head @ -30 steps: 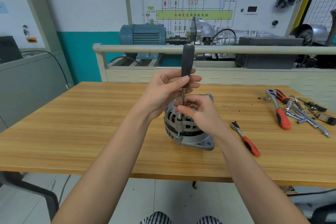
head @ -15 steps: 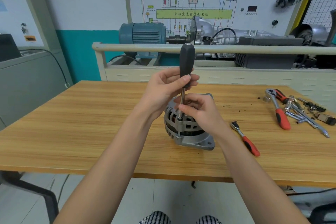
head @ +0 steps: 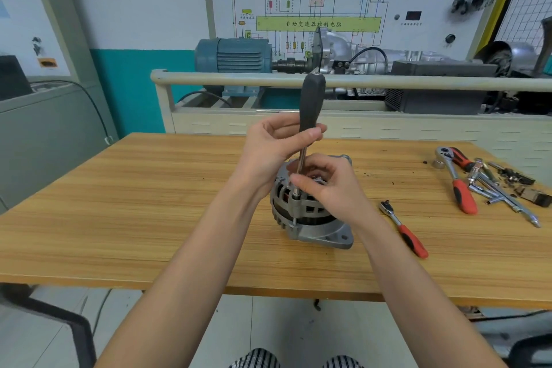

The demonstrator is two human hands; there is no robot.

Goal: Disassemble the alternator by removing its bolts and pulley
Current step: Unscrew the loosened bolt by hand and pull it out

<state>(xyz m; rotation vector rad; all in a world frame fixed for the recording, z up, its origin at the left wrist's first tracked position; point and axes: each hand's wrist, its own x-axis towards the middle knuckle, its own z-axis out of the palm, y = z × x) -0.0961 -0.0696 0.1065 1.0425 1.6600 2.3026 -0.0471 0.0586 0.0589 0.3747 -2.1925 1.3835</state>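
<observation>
- The alternator (head: 310,212) sits upright on the wooden table (head: 149,218), near the table's middle, wide flange down, vented housing facing you.
- Your left hand (head: 274,143) grips the lower end of the black handle of the nut driver (head: 310,104); fingers curl round it, thumb across the front.
- The driver stands nearly upright. Its steel shaft drops from the handle to the near-left edge of the alternator.
- The driver's tip sits on a bolt (head: 296,196) at the housing rim; the bolt's thin shank shows below it, running down to the flange.
- Your right hand (head: 331,185) rests on top of the alternator, fingers curled, thumb and forefinger pinching the lower shaft just above the tip.
- The pulley is not visible; the right hand covers the top of the unit.
- A small ratchet (head: 403,228) with a red grip lies on the table just right of the alternator, apart from it.
- A bigger ratchet (head: 455,181), red grip too, lies farther right, at the edge of a loose pile of chrome sockets and extension bars (head: 501,191).
- Dark crumbs and small bits are scattered on the table near that pile.
- Behind the table: a rail, a blue electric motor (head: 233,54) coupled to a silver gearbox, and a wiring diagram board (head: 316,9) on the wall.
</observation>
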